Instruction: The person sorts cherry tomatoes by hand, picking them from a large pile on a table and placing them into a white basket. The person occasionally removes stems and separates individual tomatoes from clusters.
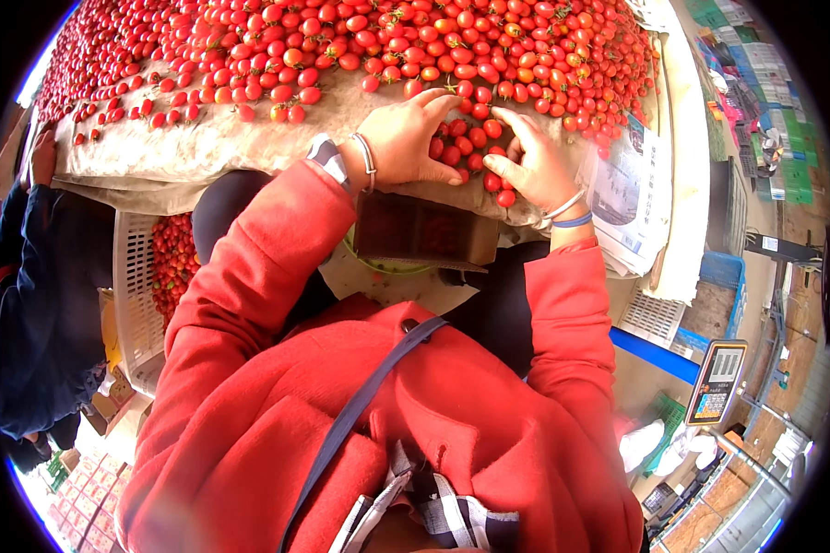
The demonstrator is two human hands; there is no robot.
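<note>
A loose cluster of red cherry tomatoes [465, 144] lies at the front edge of a cloth-covered table [200, 142], between my two hands. My left hand [408, 138] arches along the cluster's left side, thumb and fingers spread. On the other side my right hand [534, 162] curves inward, its thumb and index finger apart beside the tomatoes; its remaining fingers are partly hidden. Beyond both hands spreads a large heap of cherry tomatoes [415, 41], some with green stems. Just below the table edge sits an open cardboard box [425, 231], its shaded inside showing some red.
A white plastic crate [135, 276] of tomatoes stands at left, near another person [41, 297] in dark clothes. Newspapers [626, 200] lie on the table's right end. A digital scale display [717, 382] and a blue crate [723, 294] are at right. A green basin [387, 266] shows under the box.
</note>
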